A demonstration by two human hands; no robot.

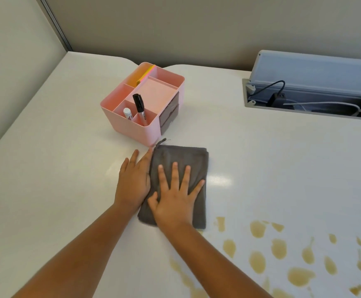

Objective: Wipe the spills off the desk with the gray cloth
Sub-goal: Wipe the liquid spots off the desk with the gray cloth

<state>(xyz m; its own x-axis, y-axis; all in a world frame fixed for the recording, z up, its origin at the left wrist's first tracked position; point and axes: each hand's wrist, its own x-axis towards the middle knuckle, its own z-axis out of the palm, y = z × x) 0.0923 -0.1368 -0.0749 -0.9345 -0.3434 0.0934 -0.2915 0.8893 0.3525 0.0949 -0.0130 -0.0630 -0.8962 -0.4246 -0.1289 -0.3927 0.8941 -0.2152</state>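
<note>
A folded gray cloth (193, 160) lies flat on the white desk (57, 179), just in front of a pink organizer. My right hand (175, 196) presses flat on top of the cloth with fingers spread. My left hand (133, 183) lies flat on the desk against the cloth's left edge, its thumb side tucked at or under that edge. Several yellowish-brown spills (278, 250) dot the desk to the right of and below the cloth, the nearest just off its lower right corner.
The pink desk organizer (130, 125) holds a black marker (139, 108), a white tube and yellow notes. At the back right an open cable tray (313, 93) with a raised lid holds plugs and cords. Partition walls border the desk at left and back.
</note>
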